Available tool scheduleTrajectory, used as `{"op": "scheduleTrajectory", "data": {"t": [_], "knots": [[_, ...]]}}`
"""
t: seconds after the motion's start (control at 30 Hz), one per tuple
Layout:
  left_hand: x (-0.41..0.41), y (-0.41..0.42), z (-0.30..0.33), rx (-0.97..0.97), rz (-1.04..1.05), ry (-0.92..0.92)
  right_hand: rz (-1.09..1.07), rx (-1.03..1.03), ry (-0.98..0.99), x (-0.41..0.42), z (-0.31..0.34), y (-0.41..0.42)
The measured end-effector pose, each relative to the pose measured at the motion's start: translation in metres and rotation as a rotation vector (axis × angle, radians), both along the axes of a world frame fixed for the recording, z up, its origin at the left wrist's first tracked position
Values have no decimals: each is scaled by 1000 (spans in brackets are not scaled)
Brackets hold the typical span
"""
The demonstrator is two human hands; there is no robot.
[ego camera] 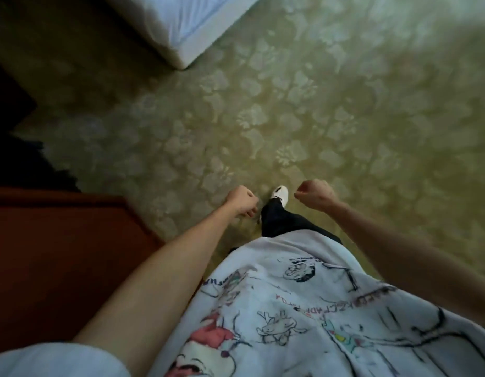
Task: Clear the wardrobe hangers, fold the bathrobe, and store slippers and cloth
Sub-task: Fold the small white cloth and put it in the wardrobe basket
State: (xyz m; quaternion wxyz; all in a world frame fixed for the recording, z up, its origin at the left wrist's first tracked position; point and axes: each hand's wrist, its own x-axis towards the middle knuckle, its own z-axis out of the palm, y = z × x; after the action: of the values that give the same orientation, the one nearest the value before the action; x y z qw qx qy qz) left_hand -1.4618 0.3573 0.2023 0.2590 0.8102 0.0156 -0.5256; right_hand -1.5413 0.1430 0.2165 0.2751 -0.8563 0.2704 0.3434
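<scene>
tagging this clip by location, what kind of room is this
Probably a hotel bedroom. A bed corner in white sheets juts over patterned wall-to-wall carpet, and reddish wooden furniture stands at the left. No wardrobe is in view.

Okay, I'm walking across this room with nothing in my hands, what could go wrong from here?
1. The bed corner juts into the carpet ahead on your left; you could clip it.
2. The red-brown furniture edge sits close beside your left hand; a swing might knock it.
3. The picture is blurred and dim, and no hangers, bathrobe or slippers show; both the left and right hand hold nothing, fingers curled, so the task things may lie elsewhere.
</scene>
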Motion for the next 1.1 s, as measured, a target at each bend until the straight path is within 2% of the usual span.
{"op": "scheduleTrajectory", "data": {"t": [0.17, 0.37, 0.5, 0.77, 0.97, 1.1], "knots": [[64, -111, 0, -4, -223, 12, -333, 6, 46, -29, -9, -104], [150, -199, 11, 31, -276, -124, -432, 13, 19, 30, -9, -189], [202, -216, 5, 87, -181, -165, -390, 60, -96, 122, 4, -227], [318, -261, -29, 173, -9, -42, -136, 102, -222, 328, 10, -309], [444, -362, -28, 165, 22, -28, -27, 66, -173, 454, 14, -412], [535, -449, -10, 84, 25, -53, -47, 8, -124, 515, 17, -497]]}}
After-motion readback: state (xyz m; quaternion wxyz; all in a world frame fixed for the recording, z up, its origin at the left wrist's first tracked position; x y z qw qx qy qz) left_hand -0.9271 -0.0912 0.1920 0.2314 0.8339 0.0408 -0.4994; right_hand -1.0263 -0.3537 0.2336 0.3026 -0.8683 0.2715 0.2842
